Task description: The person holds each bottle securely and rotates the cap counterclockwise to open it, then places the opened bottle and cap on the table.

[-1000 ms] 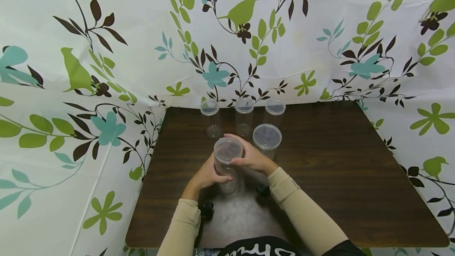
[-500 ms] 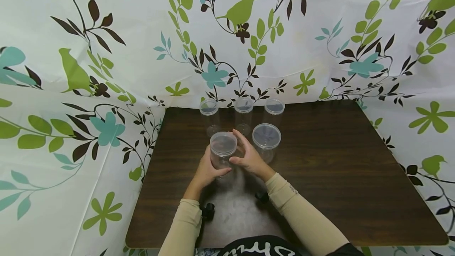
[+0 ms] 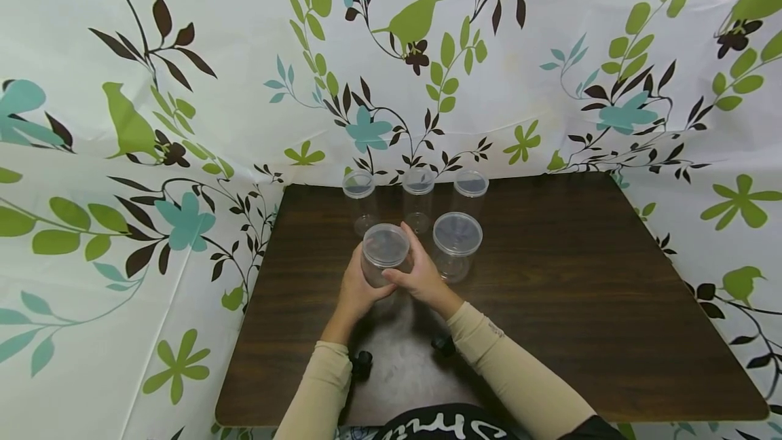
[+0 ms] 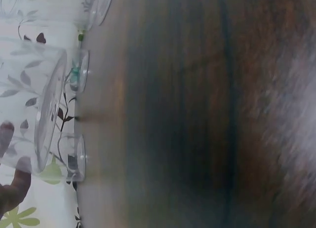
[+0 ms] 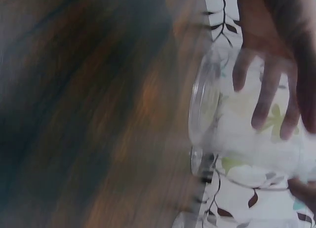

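Note:
A clear plastic jar (image 3: 385, 247) with a translucent screw lid is upright between both hands, over the middle left of the table. My left hand (image 3: 357, 286) grips its left side, thumb toward me. On the other side my right hand (image 3: 425, 278) holds it, fingers behind and thumb in front. In the left wrist view the base of the held jar (image 4: 47, 109) seems to hang above the table. Through the clear wall of the held jar (image 5: 237, 124), fingers show in the right wrist view. A similar lidded jar (image 3: 457, 240) stands just right of my right hand.
Three slimmer lidded clear jars stand in a row at the back: a left one (image 3: 359, 199), a middle one (image 3: 418, 195) and a right one (image 3: 470, 192). The dark wood table (image 3: 580, 290) ends against a patterned cloth (image 3: 519, 73) behind and beside it.
Both hands have carried the held jar slightly away from me and to the left, then it hardly moved. The other jars have stayed in place.

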Motion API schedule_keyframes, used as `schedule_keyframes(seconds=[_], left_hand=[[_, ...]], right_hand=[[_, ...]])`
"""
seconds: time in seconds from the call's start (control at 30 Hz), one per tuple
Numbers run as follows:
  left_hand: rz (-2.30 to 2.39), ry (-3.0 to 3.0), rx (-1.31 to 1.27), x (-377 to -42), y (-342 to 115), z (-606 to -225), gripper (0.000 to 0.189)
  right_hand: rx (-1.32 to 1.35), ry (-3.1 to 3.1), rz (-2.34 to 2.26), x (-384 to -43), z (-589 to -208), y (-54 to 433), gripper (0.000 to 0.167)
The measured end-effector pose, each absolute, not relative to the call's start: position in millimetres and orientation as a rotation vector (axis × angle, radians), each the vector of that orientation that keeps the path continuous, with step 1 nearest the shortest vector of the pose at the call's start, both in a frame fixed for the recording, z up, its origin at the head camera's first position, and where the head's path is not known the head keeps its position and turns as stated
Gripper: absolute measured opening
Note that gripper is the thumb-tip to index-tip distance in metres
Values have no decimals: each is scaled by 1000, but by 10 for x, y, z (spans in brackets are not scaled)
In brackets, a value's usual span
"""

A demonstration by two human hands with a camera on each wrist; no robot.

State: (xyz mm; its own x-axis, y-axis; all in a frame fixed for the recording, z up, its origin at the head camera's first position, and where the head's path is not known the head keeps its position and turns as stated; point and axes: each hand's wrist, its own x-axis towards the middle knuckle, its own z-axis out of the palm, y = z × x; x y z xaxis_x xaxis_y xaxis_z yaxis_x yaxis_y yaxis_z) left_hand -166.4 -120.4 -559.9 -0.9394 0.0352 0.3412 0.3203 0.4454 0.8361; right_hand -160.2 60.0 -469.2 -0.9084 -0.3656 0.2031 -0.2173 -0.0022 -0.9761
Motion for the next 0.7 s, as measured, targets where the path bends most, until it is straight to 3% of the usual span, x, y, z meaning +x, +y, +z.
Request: schedule_keyframes(seconds=[0.2,0.37,0.7], left_hand=[[-1449,-2423,-231,-1626,-1115,-5632,107],[-1431,-2420,-225,-1602,-1070,-5613,106],[-1556,-2440,-438,-1592,-1198,-5576,105]], right_hand=[[-449,2231,-2110,-1552,-4662,475,111],[-366,2388,-2157,-1636,-4929,395,102],[-544,2267,-2024,-1769,-4986,575,87]])
